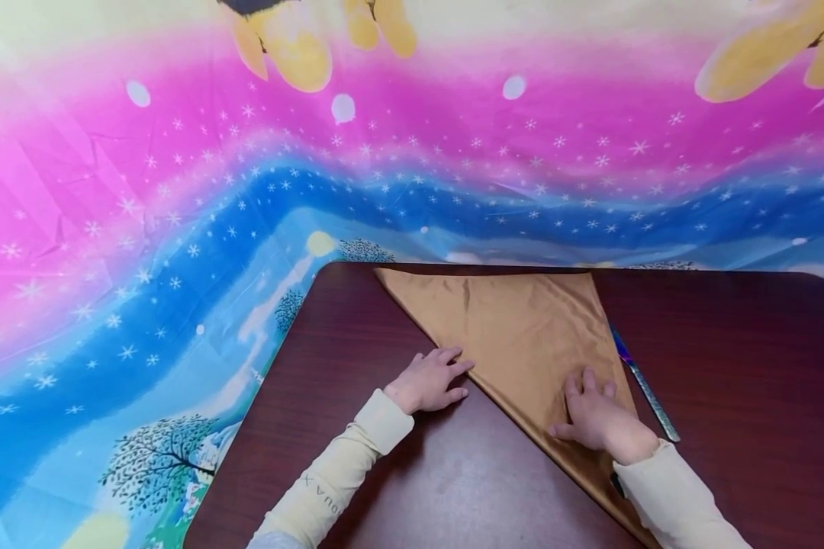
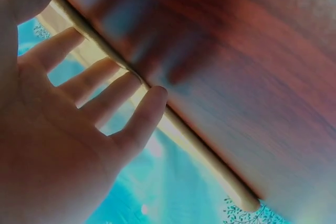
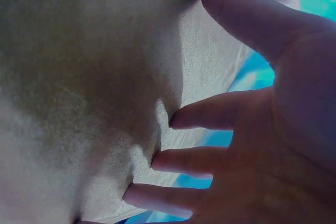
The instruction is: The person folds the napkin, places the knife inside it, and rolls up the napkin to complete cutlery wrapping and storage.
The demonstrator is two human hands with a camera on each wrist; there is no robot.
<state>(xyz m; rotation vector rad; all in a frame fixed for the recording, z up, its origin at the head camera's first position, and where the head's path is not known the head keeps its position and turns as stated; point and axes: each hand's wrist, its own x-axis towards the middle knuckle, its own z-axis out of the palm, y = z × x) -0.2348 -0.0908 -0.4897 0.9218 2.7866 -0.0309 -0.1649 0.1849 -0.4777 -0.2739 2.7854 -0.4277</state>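
Note:
A golden-brown satiny cloth (image 1: 508, 328), folded to a roughly triangular shape, lies on a dark red-brown table. Along its slanting left fold, my left hand (image 1: 431, 381) touches the edge with spread fingertips; in the left wrist view the fingers (image 2: 147, 114) reach over that folded edge (image 2: 194, 145). My right hand (image 1: 596, 415) rests on the lower right part of the cloth, fingers apart. Seen from the right wrist, its fingertips (image 3: 181, 116) press on the fabric (image 3: 79, 93) and small creases rise beside them. Part of the cloth's lower end is hidden under the right sleeve.
A slim tool with a blue-purple tip and patterned handle (image 1: 648, 393) lies just right of the cloth, partly covered at its far end. A small dark object (image 1: 616, 482) shows beside the right cuff. Behind the table (image 1: 748, 366) hangs a pink and blue printed sheet (image 1: 412, 152).

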